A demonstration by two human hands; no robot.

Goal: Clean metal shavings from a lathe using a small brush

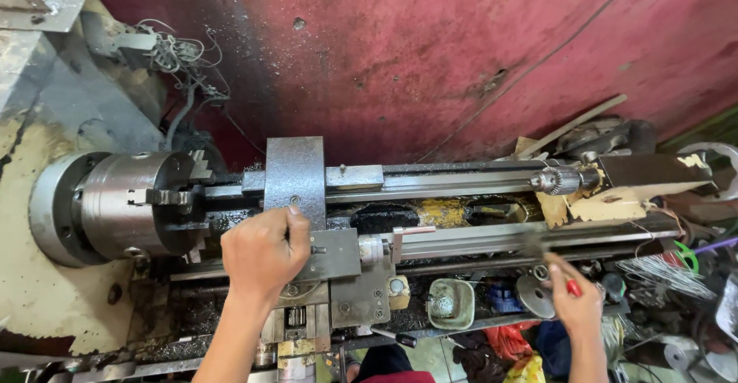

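Cup (pixel 450 304) holds metal bits; left hand (pixel 265 254) grips carriage (pixel 327 256), right hand (pixel 576 306) clutches brush (pixel 547 254).

We see both bare forearms reaching up from the bottom edge. Our left hand (pixel 265 254) sits knuckles up, fingers curled under into a loose fist, thumb tip raised at the top. Our right hand (pixel 576 304) is lower and well apart to the right, fingers closed, wrist straight, back of the hand facing us.
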